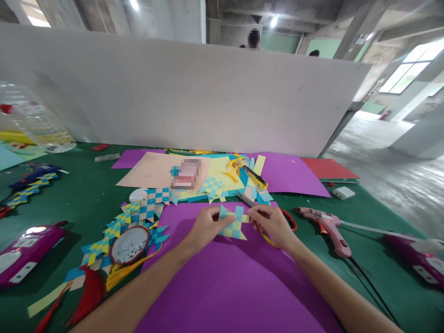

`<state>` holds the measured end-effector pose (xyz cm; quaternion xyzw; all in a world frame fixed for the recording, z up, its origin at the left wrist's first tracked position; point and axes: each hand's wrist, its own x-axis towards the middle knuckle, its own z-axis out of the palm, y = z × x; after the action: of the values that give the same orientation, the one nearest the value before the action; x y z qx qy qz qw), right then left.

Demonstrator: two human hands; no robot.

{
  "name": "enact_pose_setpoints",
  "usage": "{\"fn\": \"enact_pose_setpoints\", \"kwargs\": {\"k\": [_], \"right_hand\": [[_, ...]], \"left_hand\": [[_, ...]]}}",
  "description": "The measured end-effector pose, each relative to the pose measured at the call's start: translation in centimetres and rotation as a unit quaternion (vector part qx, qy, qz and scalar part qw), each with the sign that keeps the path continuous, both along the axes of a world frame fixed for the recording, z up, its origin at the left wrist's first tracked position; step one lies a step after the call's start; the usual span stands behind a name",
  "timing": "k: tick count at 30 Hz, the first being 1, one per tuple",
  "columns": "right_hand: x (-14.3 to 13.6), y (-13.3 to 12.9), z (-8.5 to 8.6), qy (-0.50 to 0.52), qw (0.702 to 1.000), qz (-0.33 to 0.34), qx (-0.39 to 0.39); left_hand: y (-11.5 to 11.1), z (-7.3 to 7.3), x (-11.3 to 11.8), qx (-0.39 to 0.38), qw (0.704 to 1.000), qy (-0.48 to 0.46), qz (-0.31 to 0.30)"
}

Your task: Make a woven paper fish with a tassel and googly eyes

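Between my hands is a small woven paper piece point(234, 228) in blue and yellow checks, above a large purple sheet point(222, 291). My left hand point(208, 226) pinches its left side, thumb on top. The fingers of my right hand point(272, 224) are closed on a yellow strip point(245, 218) at its right edge. Scissors point(290, 219) with red and yellow handles lie partly hidden under my right hand. To the left rest woven checkered paper strips point(120, 222) with pointed ends, beside a round dish of small black-and-white bits point(130, 245).
A pink glue gun point(329, 229) lies at right, near a purple power strip point(416, 254). Another purple power strip point(27, 254) is at left, with red tassels point(90, 291). Behind are coloured paper sheets point(291, 173), a utility knife point(255, 176) and a white partition point(194, 97).
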<state>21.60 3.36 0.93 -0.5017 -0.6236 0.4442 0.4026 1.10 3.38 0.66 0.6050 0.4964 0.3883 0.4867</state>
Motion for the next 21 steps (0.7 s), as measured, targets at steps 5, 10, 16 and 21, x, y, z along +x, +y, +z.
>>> {"fn": "enact_pose_setpoints", "kwargs": {"k": [5, 10, 16, 21], "right_hand": [[0.8, 0.3, 0.2, 0.037, 0.998, -0.045, -0.004], [0.3, -0.3, 0.1, -0.013, 0.998, 0.062, 0.010], [0.4, -0.3, -0.6, -0.057, 0.994, 0.093, 0.029], [0.6, -0.1, -1.0, -0.065, 0.994, 0.086, 0.028]], "left_hand": [[0.0, -0.2, 0.1, 0.013, 1.000, 0.028, 0.001], [-0.2, -0.3, 0.5, 0.011, 1.000, 0.011, -0.017], [-0.1, -0.2, 0.5, 0.038, 0.999, 0.020, -0.008], [0.0, -0.1, 0.2, 0.059, 0.998, 0.029, -0.006]]}}
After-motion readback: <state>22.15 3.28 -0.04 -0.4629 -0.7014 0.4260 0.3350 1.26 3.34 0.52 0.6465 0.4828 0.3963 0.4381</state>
